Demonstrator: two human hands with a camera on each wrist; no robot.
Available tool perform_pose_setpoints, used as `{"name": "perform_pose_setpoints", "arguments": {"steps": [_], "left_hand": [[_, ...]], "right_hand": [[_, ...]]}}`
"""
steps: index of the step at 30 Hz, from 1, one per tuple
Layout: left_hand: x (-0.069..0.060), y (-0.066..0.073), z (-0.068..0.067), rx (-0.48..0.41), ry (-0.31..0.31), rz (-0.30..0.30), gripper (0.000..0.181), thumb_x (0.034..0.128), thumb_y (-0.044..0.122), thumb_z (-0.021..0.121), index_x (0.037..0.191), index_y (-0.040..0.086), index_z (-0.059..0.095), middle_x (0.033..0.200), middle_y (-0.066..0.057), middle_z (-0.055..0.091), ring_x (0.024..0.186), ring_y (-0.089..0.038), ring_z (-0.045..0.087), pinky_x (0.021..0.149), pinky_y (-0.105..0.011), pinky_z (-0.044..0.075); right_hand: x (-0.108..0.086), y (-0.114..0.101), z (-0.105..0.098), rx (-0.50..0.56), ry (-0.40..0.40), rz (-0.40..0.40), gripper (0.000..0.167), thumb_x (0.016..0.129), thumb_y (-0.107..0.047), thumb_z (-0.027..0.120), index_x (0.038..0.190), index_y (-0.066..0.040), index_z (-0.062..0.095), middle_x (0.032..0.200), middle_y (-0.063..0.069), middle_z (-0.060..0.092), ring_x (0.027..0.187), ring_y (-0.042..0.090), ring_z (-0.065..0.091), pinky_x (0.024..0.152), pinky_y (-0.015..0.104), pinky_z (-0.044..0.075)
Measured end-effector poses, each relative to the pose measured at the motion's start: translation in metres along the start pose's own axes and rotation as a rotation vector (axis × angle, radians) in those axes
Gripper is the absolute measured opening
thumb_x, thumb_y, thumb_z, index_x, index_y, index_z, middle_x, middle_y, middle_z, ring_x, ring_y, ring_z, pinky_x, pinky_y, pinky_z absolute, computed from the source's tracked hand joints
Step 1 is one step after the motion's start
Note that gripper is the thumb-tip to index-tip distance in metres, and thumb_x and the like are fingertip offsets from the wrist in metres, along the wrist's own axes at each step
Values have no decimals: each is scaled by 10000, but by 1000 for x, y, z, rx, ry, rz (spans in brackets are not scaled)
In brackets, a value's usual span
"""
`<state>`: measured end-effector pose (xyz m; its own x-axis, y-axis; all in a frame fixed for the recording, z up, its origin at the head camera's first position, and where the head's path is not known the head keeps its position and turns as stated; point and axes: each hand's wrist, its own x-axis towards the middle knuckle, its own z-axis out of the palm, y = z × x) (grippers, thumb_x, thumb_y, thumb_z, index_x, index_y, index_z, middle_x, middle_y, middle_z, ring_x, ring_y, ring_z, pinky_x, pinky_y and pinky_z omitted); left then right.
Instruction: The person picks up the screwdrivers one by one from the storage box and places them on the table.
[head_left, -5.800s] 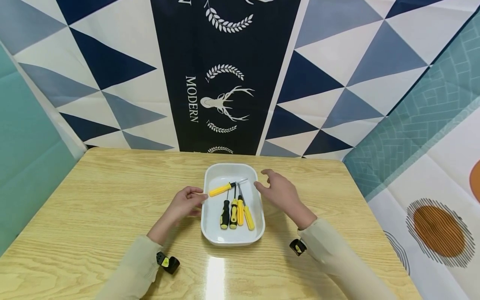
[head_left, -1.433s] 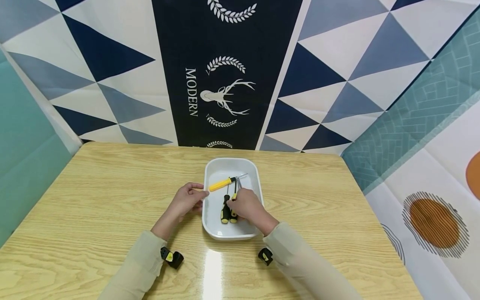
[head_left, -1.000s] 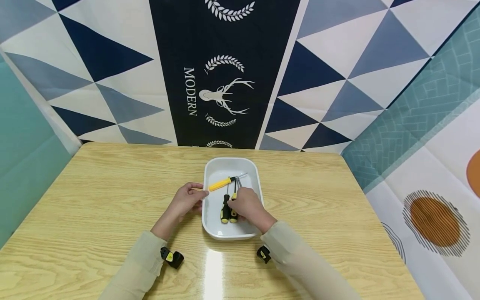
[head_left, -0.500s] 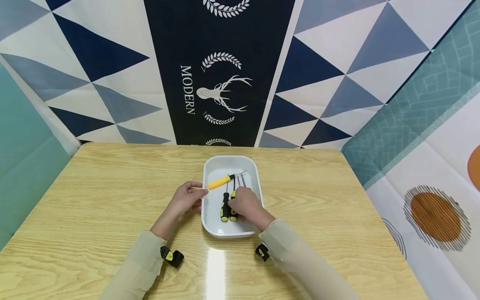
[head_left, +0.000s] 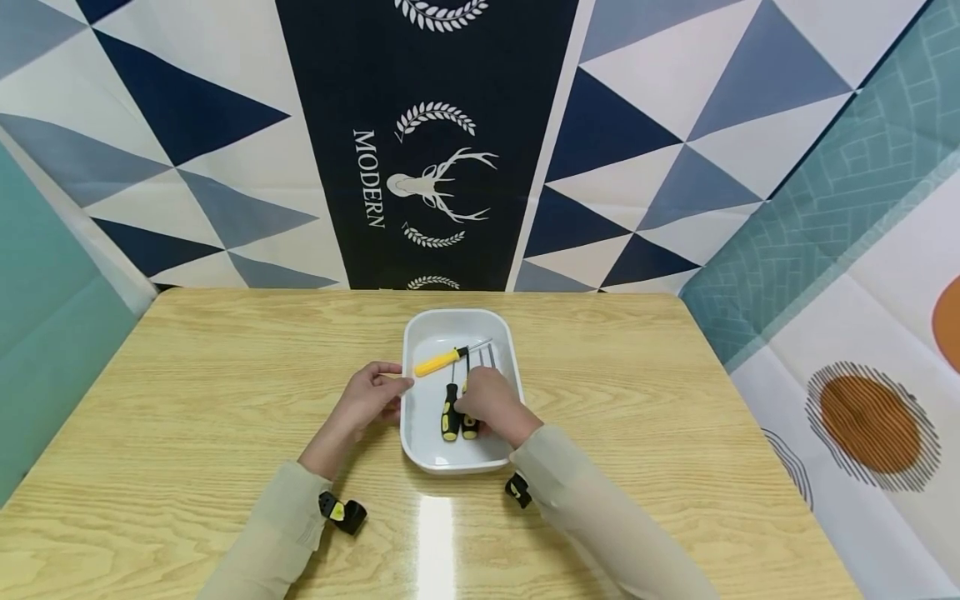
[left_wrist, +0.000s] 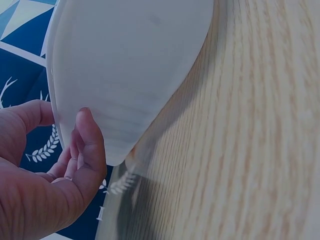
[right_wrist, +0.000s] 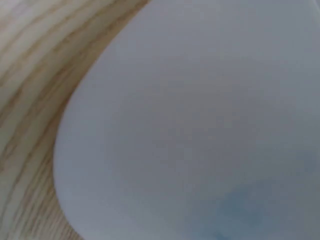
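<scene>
Several screwdrivers [head_left: 450, 421] lie in a white tub [head_left: 426, 429] on the wooden table [head_left: 225, 500], a yellow screwdriver [head_left: 437, 364] slanted across the far half. I see the right hand [head_left: 495, 396] down over some others; grip hidden, can't tell. Left hand [head_left: 367, 396]: thumb on the tub's left rim, fingers loosely bent outside; pinching or not, can't tell.

The white tray [head_left: 427, 421] looks like smooth, softly glossy plastic; the yellow screwdriver [head_left: 437, 363] pairs a plain plastic handle with a metal shaft, while the black-and-yellow screwdriver [head_left: 450, 414] has a duller, plastic-looking grip. The table [head_left: 247, 358] shows wood grain under a smooth, light-reflecting finish. Both sleeves [head_left: 266, 529] are matt cloth, softly wrinkled.
</scene>
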<state>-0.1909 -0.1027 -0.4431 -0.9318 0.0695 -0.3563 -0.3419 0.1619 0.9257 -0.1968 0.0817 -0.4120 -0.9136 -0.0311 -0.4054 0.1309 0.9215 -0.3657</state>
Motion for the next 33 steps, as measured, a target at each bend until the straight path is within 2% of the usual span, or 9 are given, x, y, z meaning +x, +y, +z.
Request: {"name": "perform_pose_setpoints", "arguments": {"steps": [5, 12, 18, 33], "left_hand": [[1, 1, 0, 2, 4, 6, 419, 885, 158, 614, 1251, 21, 465, 859, -52, 534, 658, -112, 559, 606, -239, 531], [1, 1, -1, 11, 1, 12, 421, 888, 163, 611, 1254, 20, 461, 860, -55, 540, 657, -109, 570, 601, -238, 533], [1, 1, -1, 2, -6, 24, 426, 884, 159, 619, 1249, 9, 461, 853, -54, 543, 649, -108, 563, 599, -241, 534], [1, 1, -1, 4, -8, 8, 407, 887, 168, 615, 1243, 39, 469, 872, -57, 551, 658, -111, 574, 594, -237, 534]], "right_hand": [[1, -1, 0, -47, -20, -2, 205, 850, -193, 647, 730, -62, 545, 616, 78, 592, 448, 179, 619, 368, 237, 471], [3, -2, 0, -20, -28, 20, 207, 854, -166, 644, 714, -49, 546, 598, 92, 594, 438, 186, 618, 367, 244, 478], [3, -3, 0, -79, -49, 16, 151, 853, -114, 610, 740, -42, 542, 648, 91, 576, 439, 167, 609, 377, 238, 481], [-4, 9, -12, 107, -124, 10, 203, 837, -166, 659, 868, -20, 521, 747, 126, 585, 489, 209, 622, 480, 307, 545]]}}
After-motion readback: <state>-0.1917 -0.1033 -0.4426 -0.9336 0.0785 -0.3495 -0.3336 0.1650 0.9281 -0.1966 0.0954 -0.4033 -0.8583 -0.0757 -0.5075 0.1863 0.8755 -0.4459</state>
